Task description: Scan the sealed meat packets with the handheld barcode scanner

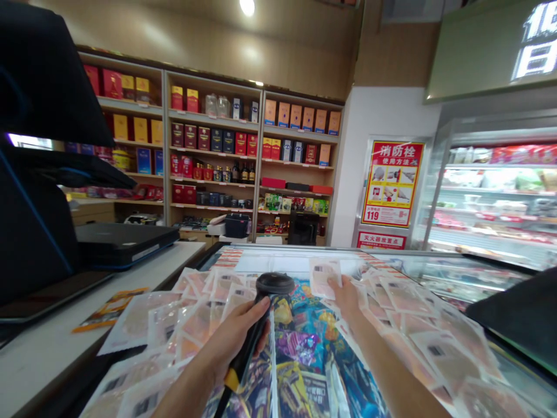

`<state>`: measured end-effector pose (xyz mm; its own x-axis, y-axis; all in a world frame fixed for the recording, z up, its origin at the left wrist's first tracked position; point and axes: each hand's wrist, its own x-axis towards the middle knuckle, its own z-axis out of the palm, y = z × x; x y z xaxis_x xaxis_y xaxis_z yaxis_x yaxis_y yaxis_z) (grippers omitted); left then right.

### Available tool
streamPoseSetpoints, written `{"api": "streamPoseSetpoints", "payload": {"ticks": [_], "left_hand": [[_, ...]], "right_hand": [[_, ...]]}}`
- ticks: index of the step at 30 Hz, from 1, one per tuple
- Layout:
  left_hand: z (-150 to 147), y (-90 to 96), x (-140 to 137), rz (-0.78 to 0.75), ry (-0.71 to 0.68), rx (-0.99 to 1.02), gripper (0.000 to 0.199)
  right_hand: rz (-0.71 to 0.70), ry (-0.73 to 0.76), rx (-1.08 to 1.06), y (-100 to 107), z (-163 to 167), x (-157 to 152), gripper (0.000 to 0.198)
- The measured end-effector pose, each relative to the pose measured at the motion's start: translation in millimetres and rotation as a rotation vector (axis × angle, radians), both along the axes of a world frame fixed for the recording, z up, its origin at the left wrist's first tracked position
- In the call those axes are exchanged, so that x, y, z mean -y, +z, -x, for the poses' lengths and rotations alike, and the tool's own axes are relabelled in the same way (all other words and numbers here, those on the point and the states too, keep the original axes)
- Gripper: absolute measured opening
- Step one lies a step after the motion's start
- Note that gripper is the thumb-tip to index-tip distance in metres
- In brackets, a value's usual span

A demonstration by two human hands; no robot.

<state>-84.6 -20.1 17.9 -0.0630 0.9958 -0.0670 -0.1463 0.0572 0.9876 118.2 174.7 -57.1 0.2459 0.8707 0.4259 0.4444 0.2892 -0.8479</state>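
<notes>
My left hand (243,328) is wrapped round the handle of a black barcode scanner (275,283), whose round head points away from me over the freezer. Its yellow-banded lower end and cord hang below my palm. A flat clear packet with a white label (324,278) is pinched in my right hand (347,295), to the right of the scanner head and apart from it. Similar flat packets (448,357) lie overlapping under and beyond my right forearm. More of these packets (195,325) are spread on the left, beside my left hand.
Beneath my hands, a glass-topped freezer holds colourful wrapped goods (300,348). A white counter (47,354) with a dark checkout terminal (39,191) and an orange packet (111,307) borders the left. Shelves of boxes (213,139) stand behind; a lit display fridge (496,197) is at right.
</notes>
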Motion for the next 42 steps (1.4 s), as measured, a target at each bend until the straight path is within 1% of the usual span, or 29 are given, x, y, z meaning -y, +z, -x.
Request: {"api": "streamPoseSetpoints", "payload": {"ticks": [4,11,16,20,23,25,29,32,35,39,42], "left_hand": [[-3,2.0,4,-0.014,-0.020,-0.009,0.033],[-1,2.0,4,-0.038,-0.040,0.027,0.032],[4,-1.8,-1,-0.006,-0.037,0.020,0.034],[11,-5.8,-10,-0.013,0.060,-0.013,0.036],[19,-8.6,-16,0.005,0.203,-0.085,0.039],[27,-10.6,-16,0.006,0.291,-0.138,0.041],[49,-14.7,-5,0.007,0.387,-0.174,0.043],[65,-18.4,9,0.027,0.437,-0.183,0.042],[77,-22.6,20,0.017,0.456,-0.166,0.042],[83,-26.4,26,0.039,0.499,-0.135,0.041],[81,-26.0,25,0.035,0.485,-0.130,0.043]], "right_hand": [[0.013,0.020,0.006,2,2,1,0.027],[0.010,0.026,0.023,-1,2,-2,0.032],[0.029,0.007,0.016,1,3,0,0.032],[0.024,0.015,0.030,5,16,9,0.031],[0.005,0.055,0.062,3,37,21,0.035],[0.007,0.099,0.038,-1,54,29,0.041],[0.044,0.234,-0.043,-10,86,47,0.049],[0.025,0.308,-0.073,-13,107,60,0.047],[0.018,0.337,0.020,-10,126,72,0.043],[0.102,0.248,0.297,-6,147,89,0.049],[0.109,0.264,0.475,-4,156,102,0.051]]}}
